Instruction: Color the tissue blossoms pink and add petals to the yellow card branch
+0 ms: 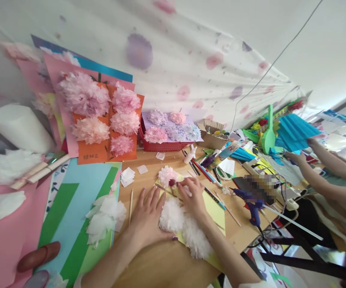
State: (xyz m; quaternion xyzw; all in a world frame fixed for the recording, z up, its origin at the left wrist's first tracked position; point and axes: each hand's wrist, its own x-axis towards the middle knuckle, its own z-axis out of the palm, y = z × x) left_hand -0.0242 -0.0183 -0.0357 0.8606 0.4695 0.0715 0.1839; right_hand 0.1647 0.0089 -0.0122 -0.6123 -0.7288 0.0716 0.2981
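My left hand [149,218] lies flat with its fingers spread, the fingertips on a pale yellow sheet [216,206] and the thumb beside a white tissue-paper flower [171,215]. My right hand [194,197] is closed in a pinch near a small dark red spot on the sheet. What its fingers hold, partly a whitish thing, I cannot make out. Just beyond the fingertips sits a pale pink tissue flower [166,175]. Another white tissue flower [197,237] lies under my right forearm.
Cut tissue petals [107,218] and a wooden stick [131,206] lie left. A blue glue gun [252,204] and pens [201,170] are at right. Flower cards stand behind, beside a red basket [163,146]. A co-worker's hands hold blue pleated paper [295,132]; another person's fingers [39,256] show lower left.
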